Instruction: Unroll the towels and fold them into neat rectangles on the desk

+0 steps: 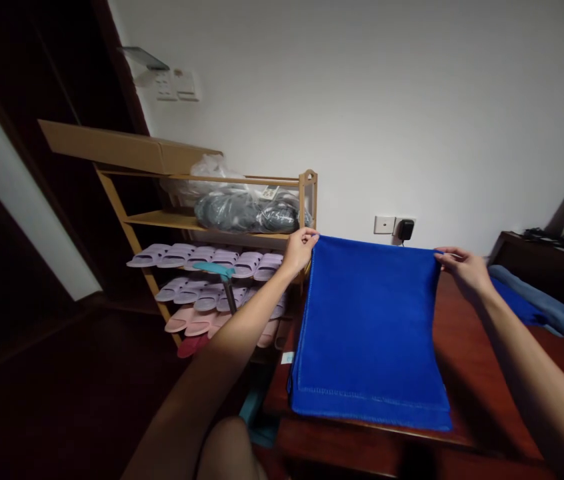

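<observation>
A blue cloth (369, 320), folded in layers with stitched edges, hangs stretched between my two hands above the dark red wooden table (477, 373). My left hand (302, 247) pinches its upper left corner between thumb and fingers. At the upper right corner, my right hand (462, 267) grips the cloth the same way. The lower edge of the cloth reaches the table's near edge, and its layers sit slightly offset there. To the right of my right hand lie more folded cloths (545, 303), blue and grey-blue.
A wooden shoe rack (307, 200) on the left holds lilac and pink slippers (247, 263) and plastic-wrapped bundles (242, 210). A long cardboard box (127, 148) lies on top. A black plug (405, 230) sits in the wall socket. A dark cabinet (517, 250) stands at the right.
</observation>
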Tool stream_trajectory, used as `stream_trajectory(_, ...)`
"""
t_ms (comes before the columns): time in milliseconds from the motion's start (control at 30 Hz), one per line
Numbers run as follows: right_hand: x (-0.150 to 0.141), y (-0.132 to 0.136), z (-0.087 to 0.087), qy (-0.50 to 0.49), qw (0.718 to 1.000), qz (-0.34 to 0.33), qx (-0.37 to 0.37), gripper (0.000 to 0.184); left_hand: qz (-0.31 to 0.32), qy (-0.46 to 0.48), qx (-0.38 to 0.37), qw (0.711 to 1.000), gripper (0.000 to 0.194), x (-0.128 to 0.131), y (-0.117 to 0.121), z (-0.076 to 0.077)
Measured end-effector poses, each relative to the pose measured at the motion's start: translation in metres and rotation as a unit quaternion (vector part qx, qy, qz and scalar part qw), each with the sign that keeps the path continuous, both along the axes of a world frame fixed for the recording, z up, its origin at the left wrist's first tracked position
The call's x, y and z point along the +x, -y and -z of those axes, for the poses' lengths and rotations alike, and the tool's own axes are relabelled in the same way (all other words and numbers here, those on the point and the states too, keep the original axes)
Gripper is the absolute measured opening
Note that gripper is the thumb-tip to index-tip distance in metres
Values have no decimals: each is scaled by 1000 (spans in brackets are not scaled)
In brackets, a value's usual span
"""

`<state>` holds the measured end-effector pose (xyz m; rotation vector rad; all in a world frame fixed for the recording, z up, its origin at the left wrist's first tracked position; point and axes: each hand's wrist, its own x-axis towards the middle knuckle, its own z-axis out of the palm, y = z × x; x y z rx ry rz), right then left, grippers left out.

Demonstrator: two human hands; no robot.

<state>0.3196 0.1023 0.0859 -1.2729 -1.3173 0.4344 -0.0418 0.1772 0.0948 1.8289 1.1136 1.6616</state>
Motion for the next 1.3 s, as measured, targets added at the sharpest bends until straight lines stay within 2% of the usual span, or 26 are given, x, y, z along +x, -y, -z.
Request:
stream_trajectory(100,5,-31,25,-48,999,-2,-22,49,-24,-19,-20,999,8,4,-19,16)
stream_trajectory(233,6,-62,56,-55,997,29,-36,52,-63,-48,-50,996,7,5,-40,41)
stream_trajectory(400,4,-86,91,-6,995,74,-61,48,-94,-95,-81,988,7,4,-58,68)
stream_trajectory(533,4,-98,111,50,989,104,-91,43,-104,-145,-104,979,7,3,-69,87)
stream_trajectory(700,3,-103,121,137,974,117,-137,39,-103,-237,-124,958,12,3,-73,101)
stream_trajectory(833,-13,-96,127,241,953,107,-152,55,-101,-326,-106,934,31,16,-59,109)
stream_trajectory(967,-45,-84,143,361,920,21,-150,67,-16,-430,-85,899,53,39,-38,128)
stream_trajectory(1100,-61,-75,159,431,879,-50,-199,74,32,-504,-126,854,62,51,-29,147)
stream_trajectory(1200,-61,-72,160,460,859,-54,-218,77,27,-531,-142,835,64,52,-29,150)
stream_trajectory(1300,-64,-67,152,476,851,-37,-217,75,1,-540,-139,830,64,53,-24,142)
